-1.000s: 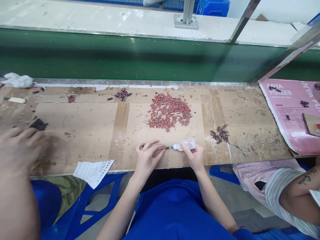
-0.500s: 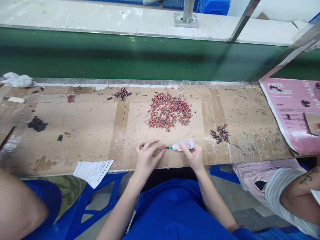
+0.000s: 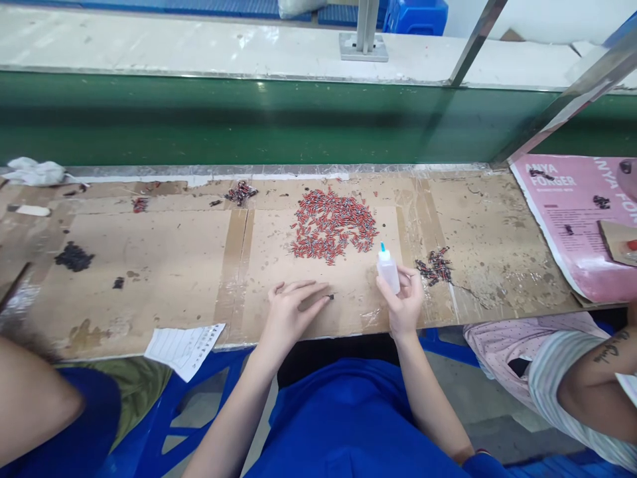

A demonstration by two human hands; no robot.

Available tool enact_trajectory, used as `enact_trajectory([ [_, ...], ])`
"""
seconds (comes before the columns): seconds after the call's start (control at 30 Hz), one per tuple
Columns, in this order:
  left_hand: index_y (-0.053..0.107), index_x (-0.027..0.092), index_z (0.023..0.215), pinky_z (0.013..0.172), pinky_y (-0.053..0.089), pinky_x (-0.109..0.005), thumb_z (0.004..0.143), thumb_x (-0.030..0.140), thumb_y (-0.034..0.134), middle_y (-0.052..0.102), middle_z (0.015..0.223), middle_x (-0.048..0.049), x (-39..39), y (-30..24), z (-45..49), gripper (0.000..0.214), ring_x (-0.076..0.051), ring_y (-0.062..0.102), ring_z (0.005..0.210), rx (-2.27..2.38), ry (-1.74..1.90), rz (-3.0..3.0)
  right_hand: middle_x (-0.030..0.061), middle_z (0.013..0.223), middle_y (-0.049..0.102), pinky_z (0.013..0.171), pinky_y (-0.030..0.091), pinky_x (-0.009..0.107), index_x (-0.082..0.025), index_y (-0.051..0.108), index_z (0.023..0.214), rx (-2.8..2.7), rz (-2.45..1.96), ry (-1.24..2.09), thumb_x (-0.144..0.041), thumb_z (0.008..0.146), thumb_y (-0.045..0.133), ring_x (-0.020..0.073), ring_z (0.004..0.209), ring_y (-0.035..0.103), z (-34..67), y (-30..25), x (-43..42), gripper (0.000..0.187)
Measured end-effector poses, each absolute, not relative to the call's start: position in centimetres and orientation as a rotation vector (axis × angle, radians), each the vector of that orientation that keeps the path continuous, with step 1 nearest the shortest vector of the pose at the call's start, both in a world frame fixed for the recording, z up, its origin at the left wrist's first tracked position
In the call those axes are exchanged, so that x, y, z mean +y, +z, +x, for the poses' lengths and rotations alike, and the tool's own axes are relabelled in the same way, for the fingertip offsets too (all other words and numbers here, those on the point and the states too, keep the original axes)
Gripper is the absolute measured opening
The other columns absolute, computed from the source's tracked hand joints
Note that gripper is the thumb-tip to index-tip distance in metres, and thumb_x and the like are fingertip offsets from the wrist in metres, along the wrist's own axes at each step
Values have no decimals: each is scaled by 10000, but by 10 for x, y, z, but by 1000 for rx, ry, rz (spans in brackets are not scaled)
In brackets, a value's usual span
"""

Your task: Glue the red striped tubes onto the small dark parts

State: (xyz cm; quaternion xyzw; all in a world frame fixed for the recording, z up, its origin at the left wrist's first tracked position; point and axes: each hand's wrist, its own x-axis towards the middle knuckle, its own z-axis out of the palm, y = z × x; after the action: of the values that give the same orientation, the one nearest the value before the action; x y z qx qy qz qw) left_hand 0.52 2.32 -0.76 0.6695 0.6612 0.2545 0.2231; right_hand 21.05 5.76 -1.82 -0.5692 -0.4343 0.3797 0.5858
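My right hand (image 3: 405,302) is wrapped round a small translucent squeeze bottle (image 3: 388,271), its blue tip pointing up and away from me. To its left, my left hand (image 3: 297,305) rests low over the cardboard, thumb and forefinger pinched at a tiny dark piece (image 3: 331,297). Just beyond both hands spreads a large pile of small red and silver parts (image 3: 336,226). A smaller cluster of dark and red parts (image 3: 435,265) lies right of my right hand.
Cardboard (image 3: 164,265) covers the bench, with a black heap (image 3: 73,256) at left and a paper sheet (image 3: 184,348) over the front edge. A pink poster (image 3: 562,226) lies right. Co-workers sit on both sides; a green belt (image 3: 223,126) runs behind.
My right hand has drawn the bottle away from the dark piece, to the right, and tipped it from lying sideways to tip up. My left hand stays at the piece.
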Motion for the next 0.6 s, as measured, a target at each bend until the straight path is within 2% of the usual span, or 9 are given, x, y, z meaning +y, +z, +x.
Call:
enact_trajectory([
  [0.13,717,295,926,999,303,-479,885,303,575,762,994,-34,45,-1,7,148,-249,650,994,1847,764,1902,126,1016,744,895,518,413,-236,451,939,-1135,-1308,897,-300,689,755,254,990,708,210,-20,66,398],
  [0.27,709,266,840,958,320,-462,892,259,554,739,919,-48,70,-3,18,164,-253,602,973,1903,744,1972,135,1097,722,934,503,431,-227,485,1008,-1226,-1394,908,-320,698,760,253,1033,687,209,-28,69,425],
  [0.43,687,236,810,911,339,-474,885,196,534,691,917,-83,84,-12,24,175,-282,539,977,1938,588,1990,177,1247,612,892,532,449,-192,440,1269,-1426,-1414,601,-414,659,805,284,1115,615,210,-23,57,745],
  [0.5,672,225,819,895,352,-471,877,173,527,666,949,-97,85,-15,23,165,-289,520,994,1930,556,1994,176,1223,601,851,541,453,-187,459,1269,-1474,-1404,393,-409,689,788,295,1098,605,209,-16,47,703],
  [0.6,651,202,832,860,376,-458,856,161,534,613,1040,-129,86,-15,22,126,-310,491,1046,1942,508,2033,115,1023,658,779,551,434,-214,534,1160,-1525,-1300,230,-308,764,732,269,946,647,201,-7,31,452],
])
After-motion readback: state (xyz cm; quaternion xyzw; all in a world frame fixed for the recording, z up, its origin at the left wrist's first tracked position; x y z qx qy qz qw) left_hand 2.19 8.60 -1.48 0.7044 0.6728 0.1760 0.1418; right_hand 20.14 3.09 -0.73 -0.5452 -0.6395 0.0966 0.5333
